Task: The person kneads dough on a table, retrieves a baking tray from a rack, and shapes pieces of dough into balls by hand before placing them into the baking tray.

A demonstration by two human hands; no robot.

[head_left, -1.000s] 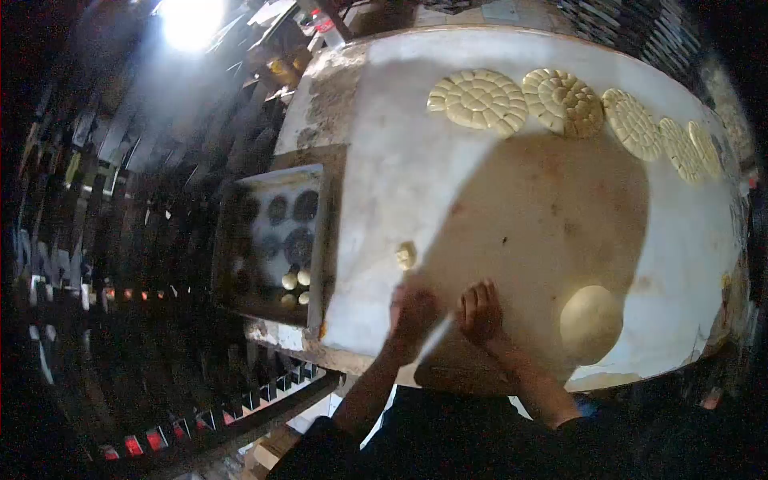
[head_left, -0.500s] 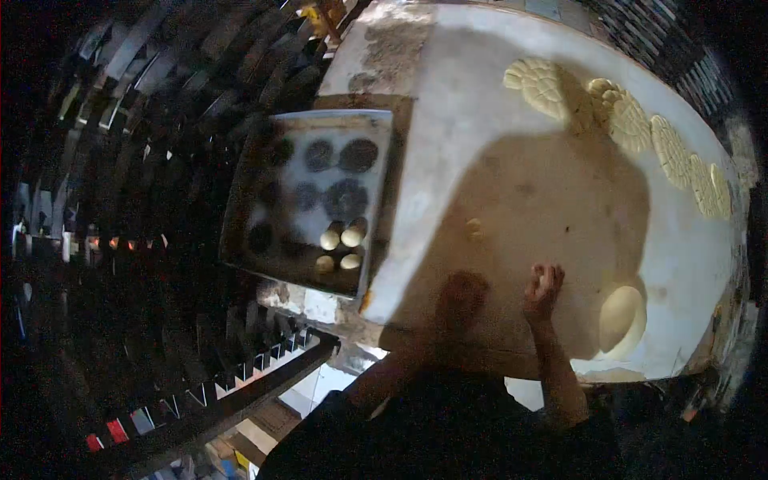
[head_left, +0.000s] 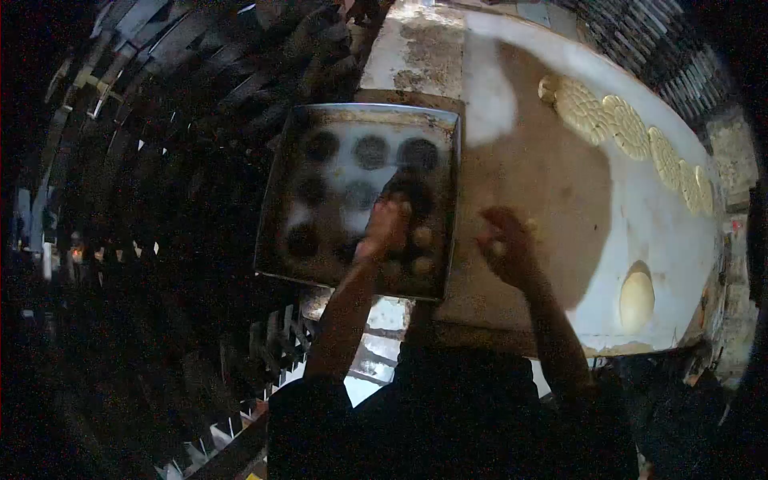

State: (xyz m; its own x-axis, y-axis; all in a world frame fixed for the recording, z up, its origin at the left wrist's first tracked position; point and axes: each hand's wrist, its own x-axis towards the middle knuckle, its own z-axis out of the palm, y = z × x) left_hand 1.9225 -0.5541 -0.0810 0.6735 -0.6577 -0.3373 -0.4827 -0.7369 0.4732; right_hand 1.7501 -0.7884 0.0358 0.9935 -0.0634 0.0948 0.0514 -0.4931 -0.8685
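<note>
Smooth dough balls [head_left: 422,236] sit in the metal tray [head_left: 360,114], near-right corner; round, so long axis can't be read. Left hand [head_left: 387,226] beside them, right hand [head_left: 510,244] over counter [head_left: 672,240], fingers curled. Can't tell either grip: clenched, released or grasping. Dough mound [head_left: 637,304]: smooth oval, long axis near-to-far.

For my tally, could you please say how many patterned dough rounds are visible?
5 dough rounds, in one row along the far right of the table; none seems hidden.
</note>
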